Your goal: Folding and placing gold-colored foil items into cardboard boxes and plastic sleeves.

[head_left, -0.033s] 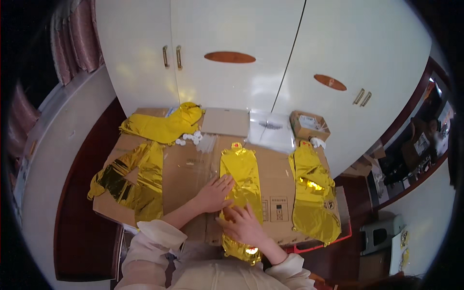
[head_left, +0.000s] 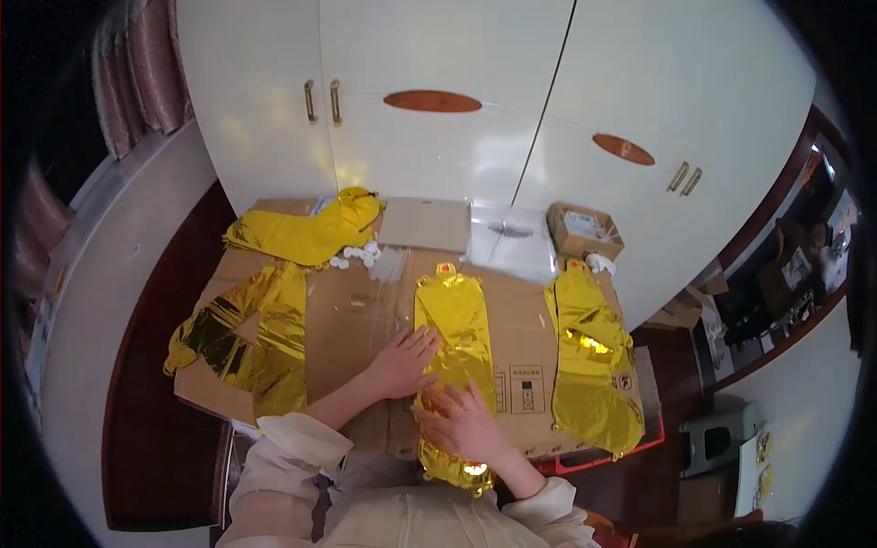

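Observation:
A long flat gold foil balloon point(head_left: 454, 320) lies lengthwise on the flattened brown cardboard point(head_left: 356, 310) in front of me. My left hand point(head_left: 405, 360) rests open, palm down, on the balloon's left edge and the cardboard beside it. Fingers spread, my right hand point(head_left: 462, 418) presses flat on the balloon's near part. The balloon's near end point(head_left: 457, 470) hangs over the cardboard's edge toward my lap.
Another gold foil balloon point(head_left: 592, 356) lies at the right, a crumpled pile of gold foil point(head_left: 247, 338) at the left, more gold foil point(head_left: 306, 230) at the back left. Small white pieces point(head_left: 358, 256), clear plastic bags point(head_left: 512, 237) and a small open carton point(head_left: 585, 230) sit by the white cupboard doors point(head_left: 438, 119).

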Motion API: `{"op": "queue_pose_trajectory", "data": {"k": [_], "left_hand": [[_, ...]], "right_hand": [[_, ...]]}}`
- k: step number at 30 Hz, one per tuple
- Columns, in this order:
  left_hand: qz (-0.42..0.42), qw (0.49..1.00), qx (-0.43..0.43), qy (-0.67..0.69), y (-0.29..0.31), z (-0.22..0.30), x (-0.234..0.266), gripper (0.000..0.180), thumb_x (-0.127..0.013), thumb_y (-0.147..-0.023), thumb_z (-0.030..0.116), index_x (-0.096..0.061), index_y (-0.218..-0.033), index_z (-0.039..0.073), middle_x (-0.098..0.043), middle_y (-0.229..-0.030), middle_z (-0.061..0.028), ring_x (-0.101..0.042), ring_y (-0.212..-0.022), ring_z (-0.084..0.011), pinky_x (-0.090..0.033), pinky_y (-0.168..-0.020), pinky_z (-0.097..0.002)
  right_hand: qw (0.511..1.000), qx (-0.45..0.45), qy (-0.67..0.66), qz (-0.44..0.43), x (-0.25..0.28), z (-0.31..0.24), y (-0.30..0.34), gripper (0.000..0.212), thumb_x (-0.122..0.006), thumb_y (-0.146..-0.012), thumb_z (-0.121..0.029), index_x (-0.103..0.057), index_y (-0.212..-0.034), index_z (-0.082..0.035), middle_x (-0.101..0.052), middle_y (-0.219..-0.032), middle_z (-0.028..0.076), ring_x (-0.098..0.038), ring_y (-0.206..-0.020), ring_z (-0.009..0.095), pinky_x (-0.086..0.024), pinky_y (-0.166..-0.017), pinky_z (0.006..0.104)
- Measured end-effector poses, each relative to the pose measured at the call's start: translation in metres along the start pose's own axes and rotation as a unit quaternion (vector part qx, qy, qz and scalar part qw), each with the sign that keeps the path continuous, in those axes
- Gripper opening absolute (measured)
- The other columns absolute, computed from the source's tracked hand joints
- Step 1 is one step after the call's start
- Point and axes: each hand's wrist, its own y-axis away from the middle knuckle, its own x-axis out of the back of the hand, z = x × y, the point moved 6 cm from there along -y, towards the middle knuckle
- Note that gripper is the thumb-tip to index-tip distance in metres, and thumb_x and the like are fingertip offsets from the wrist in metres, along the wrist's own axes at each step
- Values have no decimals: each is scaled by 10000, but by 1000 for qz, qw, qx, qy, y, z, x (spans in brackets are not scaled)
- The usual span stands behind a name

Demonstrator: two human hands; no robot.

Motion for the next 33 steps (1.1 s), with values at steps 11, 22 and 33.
{"op": "queue_pose_trajectory", "data": {"k": [11, 22, 33], "left_hand": [[-20, 1000, 10, -10, 11, 8, -1, 724, -419, -976, 517, -295, -1481, 13, -289, -1548, -168, -219, -1459, -316, -177, -1179, -507], [-26, 1000, 5, -15, 12, 10, -1, 747, -396, -958, 588, -288, -1506, 91, -285, -1553, -162, -196, -1462, -345, -134, -1184, -528], [-84, 995, -25, -44, 14, 16, 5, 746, -397, -946, 619, -272, -1525, 164, -237, -1581, -128, -181, -1456, -387, -145, -1176, -542]], "right_hand": [[581, -510, -582, 252, -54, 7, 205, 251, -571, -962, -129, -533, -1196, -45, -625, -977, 59, -610, -867, 151, -512, -741, 324], [535, -500, -659, 173, -79, 2, 175, 176, -537, -999, -137, -641, -937, -10, -595, -761, -38, -482, -655, 26, -391, -581, 211], [595, -492, -610, 175, -65, 10, 173, 151, -554, -978, -93, -644, -911, 7, -546, -722, -62, -416, -622, 14, -348, -568, 199]]}}
